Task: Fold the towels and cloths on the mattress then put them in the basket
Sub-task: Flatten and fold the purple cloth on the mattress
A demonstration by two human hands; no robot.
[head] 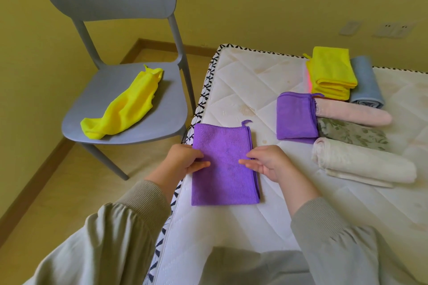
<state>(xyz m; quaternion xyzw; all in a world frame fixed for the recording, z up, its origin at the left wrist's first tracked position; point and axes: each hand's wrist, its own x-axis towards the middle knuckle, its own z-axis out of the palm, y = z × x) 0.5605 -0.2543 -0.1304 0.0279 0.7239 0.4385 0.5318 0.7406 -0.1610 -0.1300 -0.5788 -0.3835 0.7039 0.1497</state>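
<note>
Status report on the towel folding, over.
Left hand and right hand at side edges of near purple cloth, grip unclear. Cloth flat on mattress. Loose yellow cloth unfolded on chair. No basket in view.

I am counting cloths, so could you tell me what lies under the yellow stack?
Only a pink-red edge shows beneath the yellow stack, at its left; the rest is covered, so I cannot tell what it is.
</note>
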